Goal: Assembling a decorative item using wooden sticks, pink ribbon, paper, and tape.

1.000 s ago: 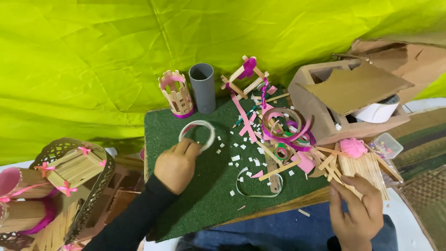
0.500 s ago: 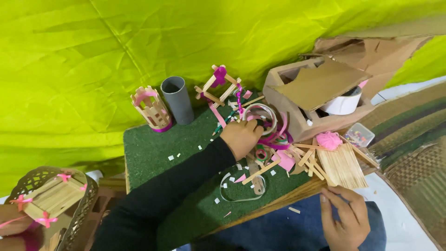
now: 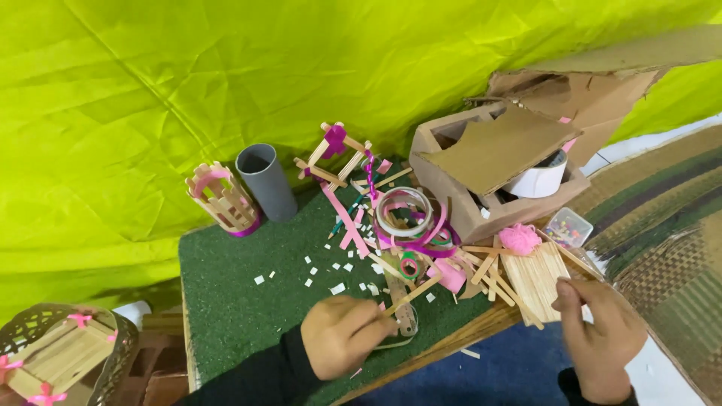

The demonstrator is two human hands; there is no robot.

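My left hand [image 3: 342, 334] is at the front edge of the green mat [image 3: 233, 301], pinching a thin wooden stick [image 3: 411, 295] that points up and right toward a pile of sticks and pink ribbon [image 3: 421, 240]. A white tape ring [image 3: 404, 212] lies on top of that pile. My right hand [image 3: 602, 331] hovers off the table's right front corner with its fingers curled and nothing visible in them, just beside a flat panel of joined sticks [image 3: 538, 278]. A pink pom-pom [image 3: 519, 238] rests at the panel's top.
A grey tube [image 3: 263, 180], a stick basket with pink ribbon [image 3: 223, 199] and a stick frame with a pink bow [image 3: 335, 150] stand at the back. A torn cardboard box [image 3: 489, 173] sits right, a small clear bead box [image 3: 568, 225] beside it, a wicker basket [image 3: 60, 353] lower left.
My left hand left the mat's left side, reached into the ribbon pile, then drew back to the front edge with a stick. The white tape ring now lies on the pile.
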